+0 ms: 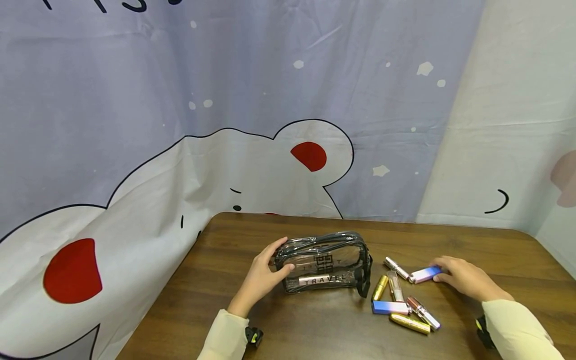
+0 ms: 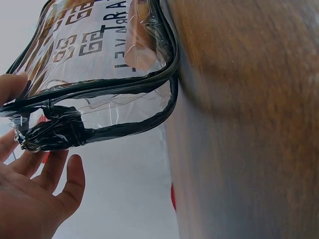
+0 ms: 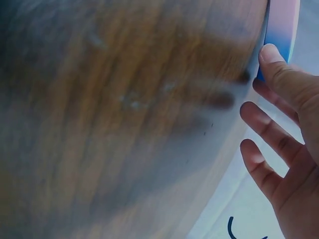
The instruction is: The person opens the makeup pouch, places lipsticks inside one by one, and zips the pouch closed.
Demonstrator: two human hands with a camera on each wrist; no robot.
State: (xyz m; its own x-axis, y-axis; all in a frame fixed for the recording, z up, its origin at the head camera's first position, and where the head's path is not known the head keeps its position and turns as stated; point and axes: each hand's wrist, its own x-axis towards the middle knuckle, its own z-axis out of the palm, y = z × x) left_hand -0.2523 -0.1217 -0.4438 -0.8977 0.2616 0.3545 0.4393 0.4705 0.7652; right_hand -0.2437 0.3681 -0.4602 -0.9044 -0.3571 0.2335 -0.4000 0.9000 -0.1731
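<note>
A clear zip pouch (image 1: 333, 260) with black trim and "TRAVEL" lettering stands on the table. My left hand (image 1: 265, 270) grips its left end, thumb on the near side and fingers behind. In the left wrist view the pouch (image 2: 114, 124) shows its end and black zipper; a pinkish tube (image 2: 140, 45) is visible through the wall. To the right, my right hand (image 1: 465, 280) pinches the end of a blue-to-pink lipstick tube (image 1: 425, 274) between thumb and index finger. The right wrist view shows that lipstick tube (image 3: 281, 25) at the thumb tip, the other fingers spread apart.
Between pouch and right hand lie a silver lipstick tube (image 1: 397, 268), a clear tube (image 1: 395, 286), gold tubes (image 1: 410, 323), another blue-to-pink tube (image 1: 389, 307) and a reddish-silver tube (image 1: 423, 313). A printed curtain (image 1: 270, 75) hangs behind the wooden table (image 1: 198, 305).
</note>
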